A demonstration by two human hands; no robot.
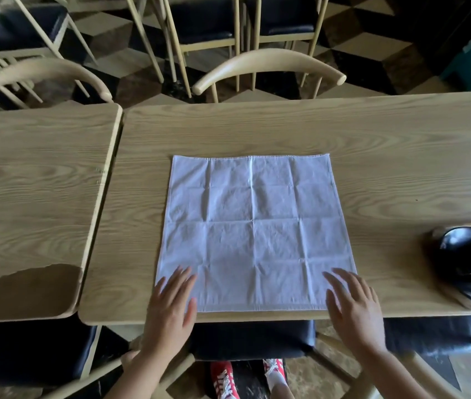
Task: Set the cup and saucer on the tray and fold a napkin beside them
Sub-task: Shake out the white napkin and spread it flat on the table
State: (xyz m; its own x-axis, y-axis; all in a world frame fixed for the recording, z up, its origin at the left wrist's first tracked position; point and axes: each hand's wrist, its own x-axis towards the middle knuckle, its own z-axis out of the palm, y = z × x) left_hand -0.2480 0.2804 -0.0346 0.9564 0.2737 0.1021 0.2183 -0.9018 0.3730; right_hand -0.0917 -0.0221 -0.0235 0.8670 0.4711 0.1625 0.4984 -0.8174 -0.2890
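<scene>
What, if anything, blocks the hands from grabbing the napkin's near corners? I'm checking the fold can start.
Nothing visible does. The left hand and right hand lie open over the near corners of the flat napkin.

a long light wooden table point(372, 145) fills the middle, with a second wooden table point(32, 174) set just beside it on the left, its near corner chipped. pale wooden chairs point(268, 64) with dark seats stand beyond, on a dark and tan checkered floor point(372, 50). red sneakers point(222, 378) show below the table edge.
</scene>
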